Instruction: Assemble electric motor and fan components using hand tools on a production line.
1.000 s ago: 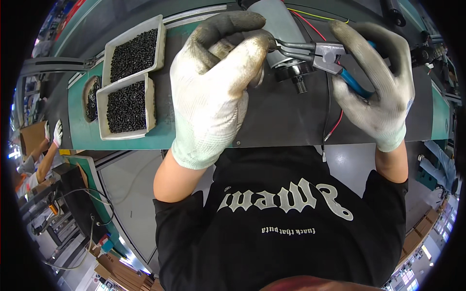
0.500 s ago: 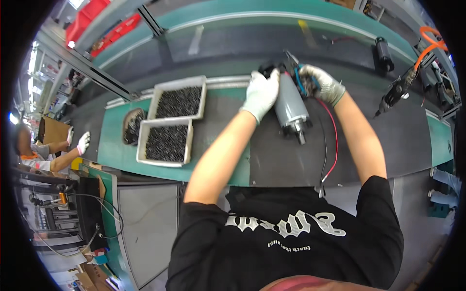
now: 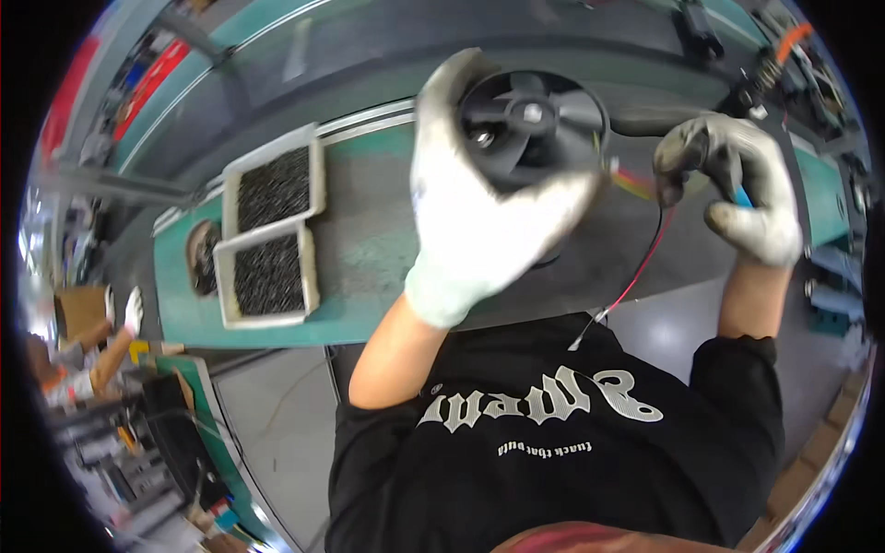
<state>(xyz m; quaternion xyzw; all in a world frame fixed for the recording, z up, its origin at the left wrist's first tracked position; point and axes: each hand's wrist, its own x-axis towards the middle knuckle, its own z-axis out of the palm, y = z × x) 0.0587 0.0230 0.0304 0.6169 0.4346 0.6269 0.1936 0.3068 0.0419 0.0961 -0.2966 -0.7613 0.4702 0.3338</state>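
My left hand, in a soiled white glove, is wrapped round the end of an electric motor, thumb and fingers on either side of its black fan. That fan end faces me, while most of the grey motor body is hidden under it and the glove. My right hand, gloved too, is curled at the motor's right. A bit of blue handle shows between its fingers, from the pliers; their jaws cannot be made out. A red and black lead hangs between the hands toward my shirt.
Two white bins of small black parts and a round container stand on the bench's left. At the far right lie a dark motor and a power driver on an orange hose. A co-worker's gloved hand shows far left.
The motor has been raised toward me and turned from lying to fan end up. My right hand, with the pliers, has moved away to the right. The view has shifted.
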